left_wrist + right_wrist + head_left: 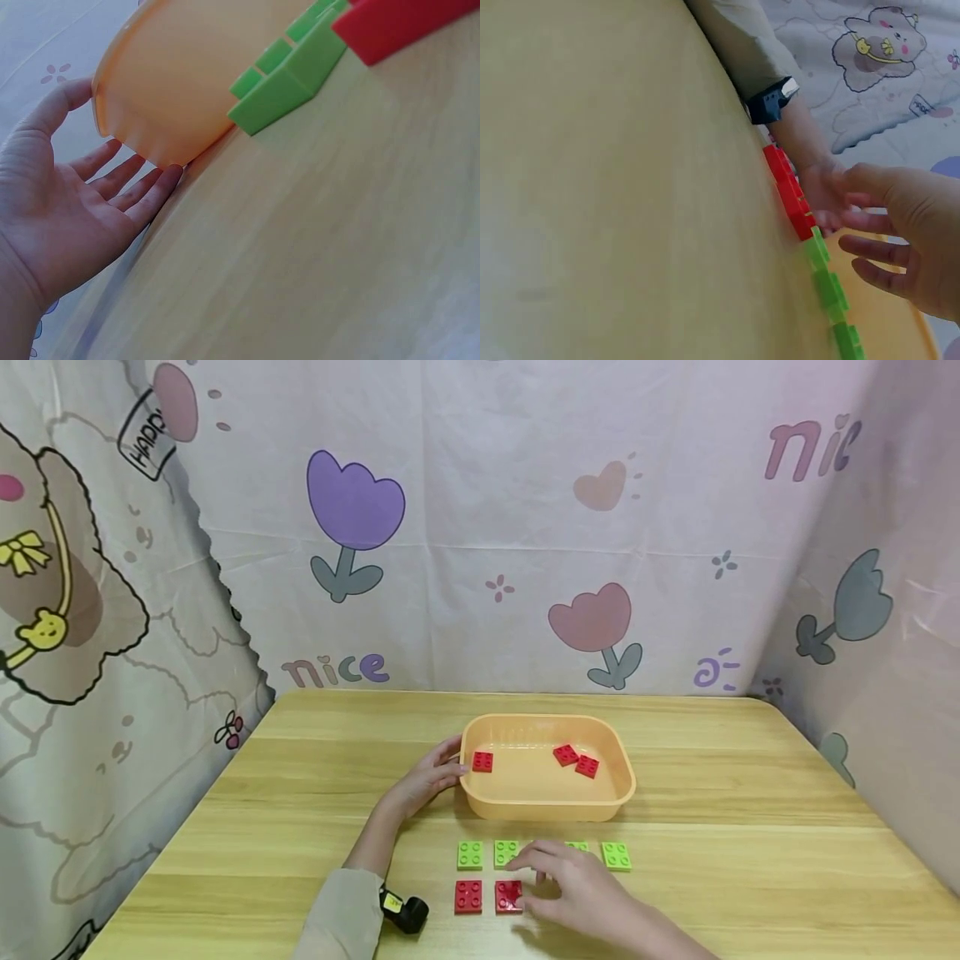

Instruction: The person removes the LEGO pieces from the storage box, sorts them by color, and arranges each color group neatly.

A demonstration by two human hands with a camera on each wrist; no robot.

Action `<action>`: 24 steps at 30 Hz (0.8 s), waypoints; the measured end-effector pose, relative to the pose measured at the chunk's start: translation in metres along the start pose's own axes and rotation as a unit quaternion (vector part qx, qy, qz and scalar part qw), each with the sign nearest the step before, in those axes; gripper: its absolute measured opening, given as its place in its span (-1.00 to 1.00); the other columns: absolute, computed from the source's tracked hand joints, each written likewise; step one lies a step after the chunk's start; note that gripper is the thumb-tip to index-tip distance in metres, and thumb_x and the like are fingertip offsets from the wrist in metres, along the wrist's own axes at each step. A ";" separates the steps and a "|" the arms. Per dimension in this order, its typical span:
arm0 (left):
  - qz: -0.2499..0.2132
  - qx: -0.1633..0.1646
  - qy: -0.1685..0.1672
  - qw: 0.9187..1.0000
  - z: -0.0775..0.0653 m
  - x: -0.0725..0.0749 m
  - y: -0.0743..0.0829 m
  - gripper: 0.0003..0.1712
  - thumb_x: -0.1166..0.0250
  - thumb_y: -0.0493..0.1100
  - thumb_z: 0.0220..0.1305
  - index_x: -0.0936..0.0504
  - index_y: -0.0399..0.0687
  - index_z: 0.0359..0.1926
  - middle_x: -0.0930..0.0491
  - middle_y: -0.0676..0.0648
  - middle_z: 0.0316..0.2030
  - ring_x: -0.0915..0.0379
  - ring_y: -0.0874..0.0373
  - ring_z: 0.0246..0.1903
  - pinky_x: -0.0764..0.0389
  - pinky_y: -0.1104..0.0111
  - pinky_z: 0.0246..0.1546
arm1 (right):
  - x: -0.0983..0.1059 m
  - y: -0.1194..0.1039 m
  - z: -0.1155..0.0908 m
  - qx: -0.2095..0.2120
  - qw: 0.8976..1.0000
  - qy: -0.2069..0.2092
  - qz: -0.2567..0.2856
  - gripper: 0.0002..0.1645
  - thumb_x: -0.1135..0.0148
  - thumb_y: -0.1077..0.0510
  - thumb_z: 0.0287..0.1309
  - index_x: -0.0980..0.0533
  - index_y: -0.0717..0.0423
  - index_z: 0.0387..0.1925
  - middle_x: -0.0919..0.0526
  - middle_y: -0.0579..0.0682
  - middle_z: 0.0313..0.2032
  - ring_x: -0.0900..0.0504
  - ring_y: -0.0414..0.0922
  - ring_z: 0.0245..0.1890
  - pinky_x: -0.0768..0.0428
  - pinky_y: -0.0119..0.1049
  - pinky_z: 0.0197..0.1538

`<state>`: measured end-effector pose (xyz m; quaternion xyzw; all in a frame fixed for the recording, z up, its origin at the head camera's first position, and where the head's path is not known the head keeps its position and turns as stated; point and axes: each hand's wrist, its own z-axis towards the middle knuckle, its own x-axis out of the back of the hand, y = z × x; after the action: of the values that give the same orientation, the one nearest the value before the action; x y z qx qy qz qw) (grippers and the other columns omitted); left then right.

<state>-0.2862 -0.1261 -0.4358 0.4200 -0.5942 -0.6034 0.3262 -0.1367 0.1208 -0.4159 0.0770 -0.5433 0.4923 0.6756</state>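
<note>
My left hand (427, 781) holds the left end of an orange plastic tray (547, 811), thumb at the rim and fingertips against the outer wall, as the left wrist view shows. Over the bricks in front of the tray hovers my right hand (581, 889), fingers spread and slightly bent, with nothing between them. Its thumb tip is close to a red toy brick (507, 897). Left of that one lies another red brick (468, 897). Behind them runs a row of green bricks (470, 856), partly hidden by the right hand.
Inside the tray lie three more red bricks, one red brick (483, 762) at the left and a pair of red bricks (587, 767) at the right. A black device (405, 910) is strapped at the left wrist. Printed cloth (480, 635) hangs behind the wooden table (750, 827).
</note>
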 end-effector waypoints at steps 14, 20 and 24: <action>-0.002 -0.012 -0.018 1.000 0.000 0.001 -0.001 -0.21 -0.13 -0.30 0.20 0.03 -0.20 0.39 0.03 -0.26 0.35 0.00 -0.12 0.28 -0.26 0.17 0.16 | 0.027 0.003 0.030 -0.029 0.999 0.002 0.034 -0.65 -0.36 0.12 -0.02 -0.56 -0.01 -0.12 -0.56 -0.23 -0.19 -0.50 -0.26 -0.38 -0.54 -0.41 -0.41; -0.009 -0.014 -0.023 1.000 0.001 0.002 -0.001 -0.22 -0.10 -0.33 0.20 0.06 -0.24 0.38 0.03 -0.29 0.34 -0.01 -0.13 0.27 -0.28 0.16 0.15 | 0.041 0.011 0.048 -0.037 0.998 0.008 0.044 -0.66 -0.35 0.15 -0.01 -0.56 -0.01 -0.11 -0.56 -0.22 -0.20 -0.50 -0.25 -0.39 -0.53 -0.40 -0.44; -0.009 -0.011 -0.020 1.000 0.001 0.002 -0.001 -0.23 -0.09 -0.33 0.20 0.05 -0.23 0.38 0.03 -0.28 0.35 -0.03 -0.12 0.27 -0.28 0.18 0.15 | 0.049 0.016 0.061 -0.048 0.998 0.010 0.026 -0.66 -0.34 0.10 0.00 -0.56 -0.01 -0.11 -0.57 -0.23 -0.20 -0.51 -0.26 -0.40 -0.51 -0.41 -0.46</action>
<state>-0.2878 -0.1275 -0.4373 0.4096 -0.5899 -0.6214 0.3133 -0.1919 0.1185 -0.3587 0.0256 -0.5611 0.4843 0.6708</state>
